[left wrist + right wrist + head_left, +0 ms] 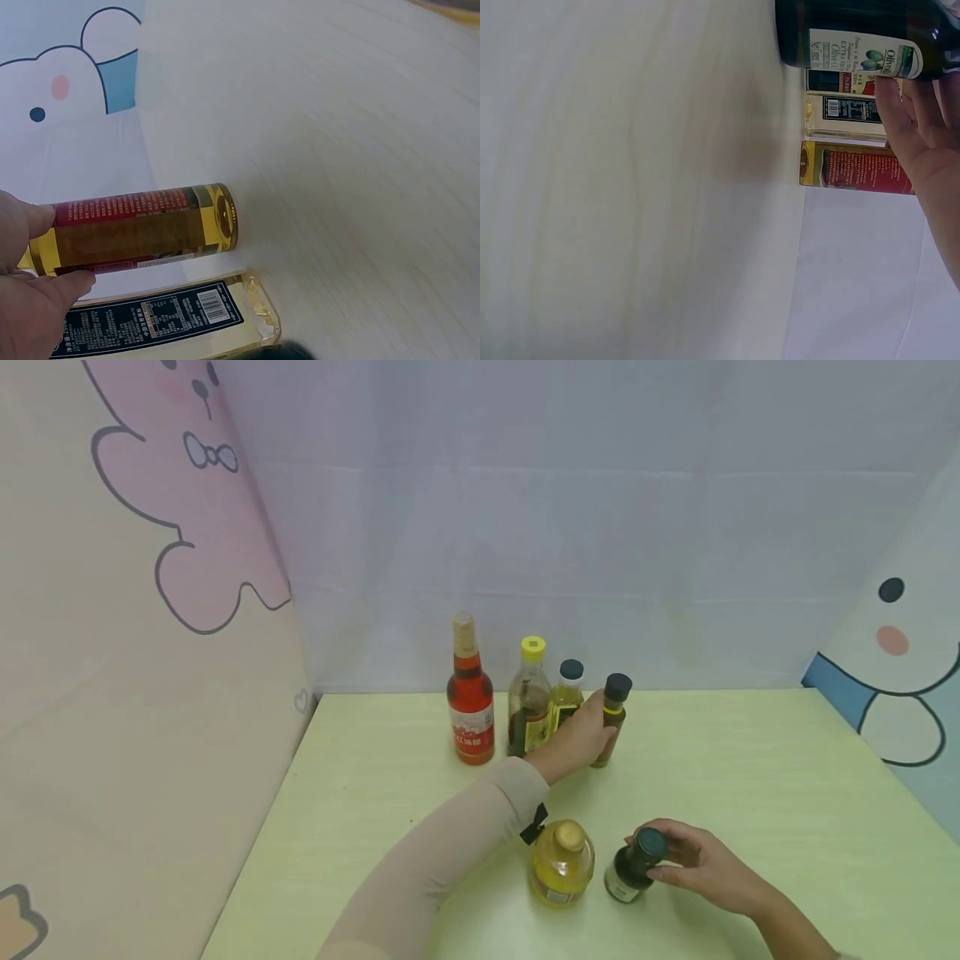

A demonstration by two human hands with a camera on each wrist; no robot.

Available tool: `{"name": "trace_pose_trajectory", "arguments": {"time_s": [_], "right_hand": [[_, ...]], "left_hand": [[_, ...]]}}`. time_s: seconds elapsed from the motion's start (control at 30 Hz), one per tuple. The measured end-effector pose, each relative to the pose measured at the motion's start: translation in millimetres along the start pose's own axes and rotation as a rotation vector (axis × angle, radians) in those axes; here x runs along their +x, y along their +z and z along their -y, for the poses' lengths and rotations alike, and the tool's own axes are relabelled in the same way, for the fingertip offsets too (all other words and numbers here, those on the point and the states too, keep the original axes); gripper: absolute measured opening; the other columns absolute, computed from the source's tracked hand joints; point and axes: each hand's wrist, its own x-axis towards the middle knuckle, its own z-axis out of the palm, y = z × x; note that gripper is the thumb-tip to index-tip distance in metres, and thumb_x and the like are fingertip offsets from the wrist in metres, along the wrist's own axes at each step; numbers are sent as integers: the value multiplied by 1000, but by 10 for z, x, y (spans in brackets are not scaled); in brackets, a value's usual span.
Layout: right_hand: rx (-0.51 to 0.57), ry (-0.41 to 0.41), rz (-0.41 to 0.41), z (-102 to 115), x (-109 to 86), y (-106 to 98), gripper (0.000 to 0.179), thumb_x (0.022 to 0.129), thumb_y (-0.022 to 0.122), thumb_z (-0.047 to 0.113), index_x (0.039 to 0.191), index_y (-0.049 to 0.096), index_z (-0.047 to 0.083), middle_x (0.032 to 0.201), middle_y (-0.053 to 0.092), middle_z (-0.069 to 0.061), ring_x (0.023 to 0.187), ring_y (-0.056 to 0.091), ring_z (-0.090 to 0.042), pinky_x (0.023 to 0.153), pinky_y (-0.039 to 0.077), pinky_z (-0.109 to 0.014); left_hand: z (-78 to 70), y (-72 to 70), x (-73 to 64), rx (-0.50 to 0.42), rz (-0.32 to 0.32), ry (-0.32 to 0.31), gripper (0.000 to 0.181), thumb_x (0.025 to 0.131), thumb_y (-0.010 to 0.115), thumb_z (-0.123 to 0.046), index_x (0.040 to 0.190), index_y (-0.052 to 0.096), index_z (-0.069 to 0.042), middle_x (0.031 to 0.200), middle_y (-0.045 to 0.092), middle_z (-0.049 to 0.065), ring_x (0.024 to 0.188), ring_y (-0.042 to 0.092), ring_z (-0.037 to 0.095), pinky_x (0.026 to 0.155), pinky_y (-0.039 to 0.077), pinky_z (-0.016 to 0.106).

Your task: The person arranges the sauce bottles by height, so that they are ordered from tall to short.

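Observation:
My left hand (581,739) reaches to the back row and holds a slim oil bottle (614,720) with a black cap and red label. In the left wrist view this bottle (142,229) stands upright on the tabletop, thumb and fingers on its upper part. Nearer the front, my right hand (701,864) grips a dark green olive oil bottle (624,878) near its dark cap. Its olive label (862,52) faces the right wrist camera. Just left of that bottle stands a round bottle of yellow oil (562,868) with a gold cap.
Along the back stand a tall bottle of red liquid (471,714), a yellow-capped bottle (528,697) and a dark-capped bottle of pale oil (566,697), partly behind my left hand. A pale curtain (570,527) hangs behind the table (750,760).

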Motion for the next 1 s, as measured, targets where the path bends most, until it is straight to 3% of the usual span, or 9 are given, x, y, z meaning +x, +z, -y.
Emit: {"name": "trace_pose_trajectory", "arguments": {"time_s": [0.23, 0.33, 0.5, 0.77, 1.0], "right_hand": [[6, -4, 5, -1, 8, -4, 37, 90, 58, -13, 126, 50, -12, 124, 62, -16, 116, 57, -13, 92, 47, -26], [6, -4, 6, -1, 6, -5, 36, 90, 58, -13, 126, 50, -12, 124, 62, -16, 116, 57, -13, 92, 48, -26], [-1, -10, 3, -6, 0, -4, 37, 90, 58, -14, 126, 50, -12, 124, 62, -16, 116, 57, -13, 91, 47, -26], [5, -14, 5, -13, 5, 4, 37, 90, 58, -14, 126, 50, -11, 124, 62, -16, 116, 58, -13, 91, 48, -26], [-19, -18, 3, -6, 11, -1, 36, 90, 58, -14, 126, 51, -10, 122, 63, -17, 115, 58, -14, 91, 47, -26]], "left_hand": [[24, 19, -24, 56, -4, -2, 68, 103, 51, -17, 155, 9, -6, 158, 24, 9, 139, 30, 14, 108, 30, 25], [42, 42, -13, 63, -5, 1, 69, 103, 49, -17, 156, 6, -8, 159, 20, 8, 139, 27, 13, 109, 28, 25], [72, 66, -14, 33, -24, 28, 71, 102, 52, -18, 156, 7, -7, 159, 20, 8, 140, 26, 14, 110, 26, 26], [142, 45, -119, -39, -57, 198, 73, 97, 59, -11, 152, 12, -5, 143, 41, 14, 130, 42, 15, 104, 37, 27], [185, 53, -247, -64, 12, 159, 82, 99, 55, -22, 156, -3, -7, 161, 5, 12, 143, 16, 16, 112, 21, 30]]}}
